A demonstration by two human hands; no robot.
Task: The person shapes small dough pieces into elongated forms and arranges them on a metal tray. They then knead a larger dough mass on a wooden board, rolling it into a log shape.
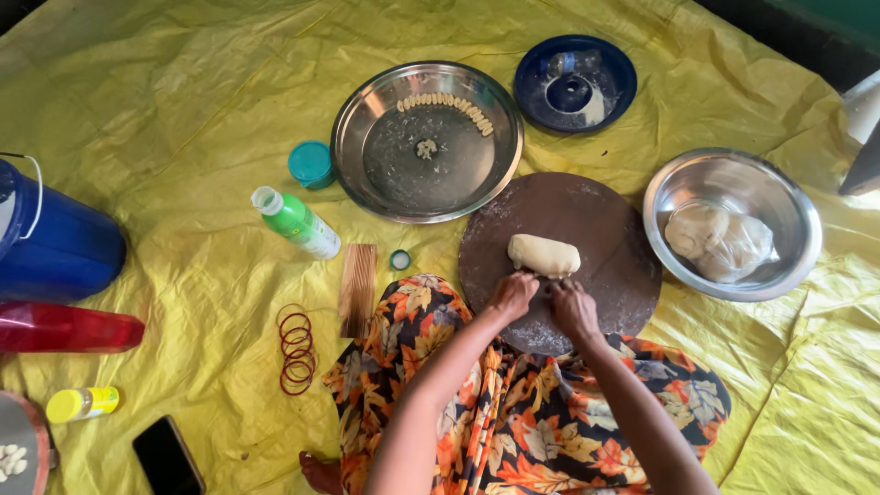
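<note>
- Pressing in at the centre of the frame, both hands meet at the near edge of a pale dough log on a round dark brown board.
- Left hand sits with fingers curled narrow, knuckles up, touching the dough's lower left end.
- Right hand is just beside it, fingers likewise bent and close together on the board at the dough's lower edge; whether it grips any dough I cannot tell.
- Dough lies lengthwise across the middle of the board, dusted with flour.
- Right of the board: a steel bowl with more dough wrapped in clear plastic.
- Above the board, upper centre: a big steel tray with a curved row of small shaped dough pieces along its far side.
- Upper right of that: a blue plate with white flour.
- Left of the tray: a teal lid, a green bottle lying on its side, a small wooden paddle and red bangles.
- Far left: a blue bucket, a red container, a yellow bottle, and a black phone at the bottom.
- Everything rests on a yellow sheet.
</note>
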